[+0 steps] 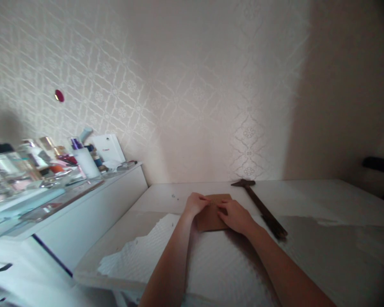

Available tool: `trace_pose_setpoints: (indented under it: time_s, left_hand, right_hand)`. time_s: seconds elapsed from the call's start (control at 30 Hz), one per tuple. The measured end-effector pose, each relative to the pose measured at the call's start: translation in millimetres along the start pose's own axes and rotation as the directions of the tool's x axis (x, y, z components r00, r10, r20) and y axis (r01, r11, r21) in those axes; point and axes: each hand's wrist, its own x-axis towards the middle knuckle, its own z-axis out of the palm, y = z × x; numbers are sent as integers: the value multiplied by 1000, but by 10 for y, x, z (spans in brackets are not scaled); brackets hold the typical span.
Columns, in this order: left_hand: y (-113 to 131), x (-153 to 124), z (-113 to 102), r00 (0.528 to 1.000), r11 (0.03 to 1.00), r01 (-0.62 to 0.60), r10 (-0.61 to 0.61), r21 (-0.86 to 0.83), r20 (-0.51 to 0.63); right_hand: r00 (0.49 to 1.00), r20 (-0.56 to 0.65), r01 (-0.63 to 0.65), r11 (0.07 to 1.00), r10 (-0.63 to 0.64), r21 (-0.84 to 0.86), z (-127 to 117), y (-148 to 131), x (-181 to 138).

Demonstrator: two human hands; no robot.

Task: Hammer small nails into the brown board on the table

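Note:
A flat brown rectangular piece (pixel 213 221), like a board or cardboard, lies on a white textured sheet (pixel 220 268). My left hand (pixel 196 203) is over its upper left part, fingers bent and closed together. From the right, my right hand (pixel 233 214) reaches over the same piece, its fingers curled inward with the tips near those of my left hand. Tiny specks show between the fingertips, too small to name. Whatever either hand pinches is hidden. A hammer (pixel 259 204) with a dark head and wooden handle lies just right of my right hand.
Several small bits (pixel 175 197) lie on the white tabletop (pixel 160 194) left of my hands. At the left, a white drawer cabinet (pixel 99 209) carries bottles (pixel 86 162) and a white box (pixel 109 148). A patterned wall (pixel 195 106) stands behind. A dark object (pixel 379 164) is at the right edge.

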Motion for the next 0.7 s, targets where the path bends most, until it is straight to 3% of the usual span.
trace_pose_setpoints:
  time_s: [0.7]
  left_hand:
    - [98, -46, -24, 1000, 994, 20, -21, 108, 12]
  right_hand:
    - [1000, 22, 18, 1000, -18, 4, -5, 8, -1]
